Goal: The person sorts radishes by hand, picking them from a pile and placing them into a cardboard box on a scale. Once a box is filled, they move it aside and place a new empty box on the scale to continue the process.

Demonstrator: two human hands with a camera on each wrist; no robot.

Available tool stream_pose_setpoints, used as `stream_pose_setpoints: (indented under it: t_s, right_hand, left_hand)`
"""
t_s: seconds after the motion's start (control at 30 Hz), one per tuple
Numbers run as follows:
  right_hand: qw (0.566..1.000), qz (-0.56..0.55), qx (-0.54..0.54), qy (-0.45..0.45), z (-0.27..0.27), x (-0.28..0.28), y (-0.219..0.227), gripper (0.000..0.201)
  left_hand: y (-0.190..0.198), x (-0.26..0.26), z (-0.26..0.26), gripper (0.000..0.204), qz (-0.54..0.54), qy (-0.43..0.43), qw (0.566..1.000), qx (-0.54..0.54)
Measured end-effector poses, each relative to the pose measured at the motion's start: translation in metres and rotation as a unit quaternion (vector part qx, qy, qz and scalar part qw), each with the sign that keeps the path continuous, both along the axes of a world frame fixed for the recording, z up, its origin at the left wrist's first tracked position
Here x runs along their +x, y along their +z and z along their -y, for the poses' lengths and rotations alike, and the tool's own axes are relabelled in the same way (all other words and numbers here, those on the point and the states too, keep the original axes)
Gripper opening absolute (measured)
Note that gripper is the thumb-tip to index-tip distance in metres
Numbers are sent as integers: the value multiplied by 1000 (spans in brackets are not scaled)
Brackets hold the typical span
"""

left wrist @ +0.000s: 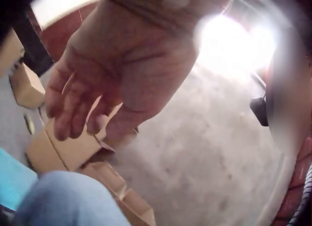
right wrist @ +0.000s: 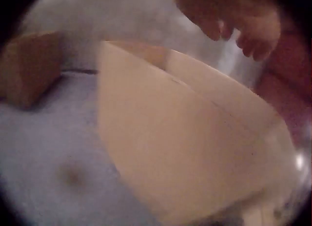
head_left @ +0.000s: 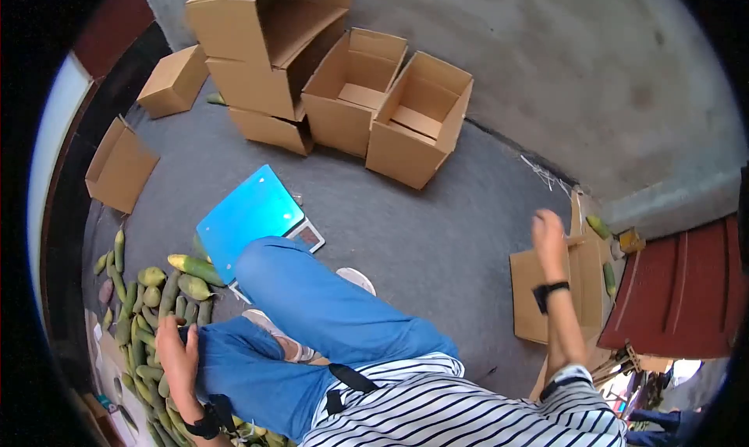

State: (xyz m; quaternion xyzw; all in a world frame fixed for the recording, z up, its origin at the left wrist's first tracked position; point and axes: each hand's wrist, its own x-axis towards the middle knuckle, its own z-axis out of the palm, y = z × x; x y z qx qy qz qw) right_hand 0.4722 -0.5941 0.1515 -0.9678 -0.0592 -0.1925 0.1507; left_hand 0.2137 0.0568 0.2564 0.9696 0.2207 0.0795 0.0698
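Note:
My left hand point(head_left: 178, 357) hangs over my knee beside a heap of green, cucumber-like vegetables point(head_left: 144, 330). In the left wrist view, its fingers point(left wrist: 73, 109) are loosely bent and nothing shows in them. Out to the right, my right hand point(head_left: 548, 240) is raised over an open cardboard box point(head_left: 530, 295). The right wrist view shows that box point(right wrist: 161, 123) large, its rim below the loosely curled fingertips point(right wrist: 261, 50), with no object in them. A flat scale with a shiny blue platform point(head_left: 253, 221) lies on the floor in front of my knees.
Two open cardboard boxes point(head_left: 421, 119) stand along the grey wall point(head_left: 546, 57), beside a stack of boxes point(head_left: 250, 80). Smaller boxes point(head_left: 121, 166) sit at the far left. A few loose green vegetables point(head_left: 609, 278) lie behind the right-hand box, near a red panel point(head_left: 671, 283).

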Motion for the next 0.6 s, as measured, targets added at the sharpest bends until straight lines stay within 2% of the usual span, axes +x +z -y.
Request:
stream_pose_setpoints:
  t_s: [0.07, 0.13, 0.2, 0.3, 0.37, 0.4, 0.5, 0.53, 0.6]
  right_hand:
    - [997, -6, -37, 74, -91, 53, -9, 27]
    - [989, -15, -67, 131, -159, 94, -21, 41]
    - [984, 13, -124, 127, -202, 122, -40, 49]
    - [986, -46, -107, 121, -228, 146, -45, 37]
    - [979, -128, -140, 68, -231, 160, -52, 24]
    - [978, -129, -145, 71, -236, 158, -48, 24]
    - [964, -132, -153, 170, -251, 138, -37, 24]
    - [961, -172, -142, 164, -261, 126, -27, 23]
    - [945, -275, -11, 175, -275, 104, -12, 27]
  left_hand:
    - [-4, -7, -1, 23, 23, -5, 999, 43]
    - [3, -8, 4, 25, -22, 12, 999, 33]
    - [-1, -15, 1, 26, -29, 7, 998, 47]
    - [3, -21, 0, 26, -27, 15, 999, 31]
    - [0, -23, -1, 27, 7, 15, 999, 41]
    - [-1, -23, -1, 27, 5, 18, 999, 36]
    - [-5, -22, -3, 27, 7, 55, 998, 20]
    - [-6, -21, -3, 27, 6, 59, 998, 18]
    - [-4, -21, -4, 27, 18, 56, 998, 18]
